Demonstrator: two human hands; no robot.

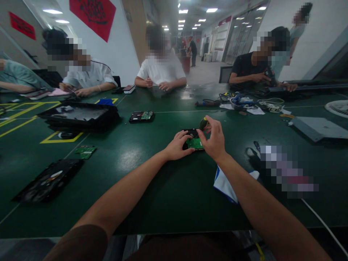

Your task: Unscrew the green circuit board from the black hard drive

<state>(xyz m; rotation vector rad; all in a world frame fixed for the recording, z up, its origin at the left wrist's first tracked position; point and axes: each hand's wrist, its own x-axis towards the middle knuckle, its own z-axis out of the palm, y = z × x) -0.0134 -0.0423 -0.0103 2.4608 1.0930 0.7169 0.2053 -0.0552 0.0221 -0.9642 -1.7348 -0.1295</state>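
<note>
A black hard drive with a green circuit board (195, 142) lies on the dark green table (152, 188) in front of me. My left hand (178, 145) rests on its left side, fingers curled over the edge and pressing it down. My right hand (214, 139) is closed round a screwdriver with a yellow and black handle (203, 123), its tip pointing down at the board.
A second drive (141, 116) lies further back. Black trays (78, 116) are stacked at the left, a loose green board (85, 151) and another tray (49, 180) nearer. A white-blue cloth (225, 186) lies by my right forearm. Cables and tools (239, 102) lie at back right. Several people sit around the table.
</note>
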